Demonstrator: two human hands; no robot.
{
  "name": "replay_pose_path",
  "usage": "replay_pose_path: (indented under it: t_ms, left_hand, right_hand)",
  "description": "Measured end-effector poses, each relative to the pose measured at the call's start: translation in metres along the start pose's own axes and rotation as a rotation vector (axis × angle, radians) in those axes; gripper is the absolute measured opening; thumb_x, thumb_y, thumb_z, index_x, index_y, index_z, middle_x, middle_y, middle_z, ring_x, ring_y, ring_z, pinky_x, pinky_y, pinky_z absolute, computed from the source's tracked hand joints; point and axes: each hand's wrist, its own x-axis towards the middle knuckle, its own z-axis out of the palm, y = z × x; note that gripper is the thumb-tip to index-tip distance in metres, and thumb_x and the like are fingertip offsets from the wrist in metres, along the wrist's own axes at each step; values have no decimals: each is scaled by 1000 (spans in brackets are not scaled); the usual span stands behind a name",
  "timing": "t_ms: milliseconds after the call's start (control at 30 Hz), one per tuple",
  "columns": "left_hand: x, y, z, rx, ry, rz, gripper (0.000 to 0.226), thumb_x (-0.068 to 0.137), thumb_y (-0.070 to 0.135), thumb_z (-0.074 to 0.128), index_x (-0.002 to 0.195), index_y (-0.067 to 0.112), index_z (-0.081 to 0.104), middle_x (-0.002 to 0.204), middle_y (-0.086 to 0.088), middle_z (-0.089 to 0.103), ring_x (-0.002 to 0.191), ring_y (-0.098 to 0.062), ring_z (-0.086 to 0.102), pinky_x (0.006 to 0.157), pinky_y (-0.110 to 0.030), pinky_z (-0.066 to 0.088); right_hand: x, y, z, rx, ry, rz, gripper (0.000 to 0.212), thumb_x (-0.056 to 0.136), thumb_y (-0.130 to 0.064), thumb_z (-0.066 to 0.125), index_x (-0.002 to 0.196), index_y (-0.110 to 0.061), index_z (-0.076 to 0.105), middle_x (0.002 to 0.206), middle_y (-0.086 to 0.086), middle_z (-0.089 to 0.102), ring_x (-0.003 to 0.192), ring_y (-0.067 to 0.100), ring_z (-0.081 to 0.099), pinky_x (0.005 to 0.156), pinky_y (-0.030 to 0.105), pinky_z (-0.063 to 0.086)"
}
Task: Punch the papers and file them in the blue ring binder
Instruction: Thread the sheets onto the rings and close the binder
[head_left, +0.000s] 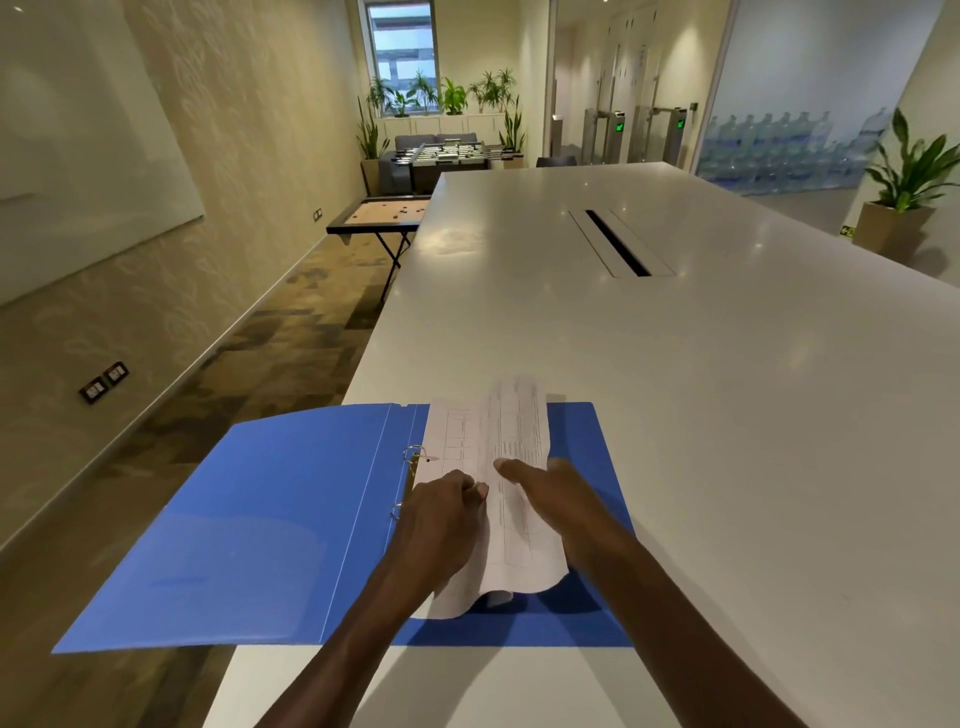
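The blue ring binder (249, 525) lies open at the near left corner of the white table, its left cover hanging past the table's edge. Printed papers (493, 441) rest on its right half, bowed upward along the middle, with a punched hole close to the upper metal ring (414, 453). My left hand (441, 519) pinches the papers' left side beside the rings. My right hand (545, 493) grips the papers' right edge, thumb on top. The lower ring is partly hidden by my left hand.
The long white table (675, 364) stretches away, with a black cable slot (618, 241) in its middle. To the left the floor drops away beside the table's edge. A small game table (382, 213) stands farther back on the left.
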Motion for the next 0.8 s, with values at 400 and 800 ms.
replay_pose_path:
  t_ms: [400, 800]
  left_hand:
    - [-6, -2, 2, -3, -20, 32, 48, 90, 51, 60, 126, 20, 62, 127, 3, 65, 109, -14, 60, 85, -25, 42]
    - [-5, 14, -6, -595, -49, -57, 29, 103, 28, 45, 92, 19, 70, 108, -2, 71, 94, -13, 64, 76, -26, 50]
  right_hand:
    - [-2, -15, -21, 97, -8, -146, 36, 96, -44, 49, 99, -13, 67, 94, 8, 72, 86, 23, 69, 74, 34, 56]
    - [-9, 16, -4, -74, -61, -295, 42, 93, -32, 57, 134, -27, 47, 130, -2, 57, 102, 14, 63, 70, 16, 51]
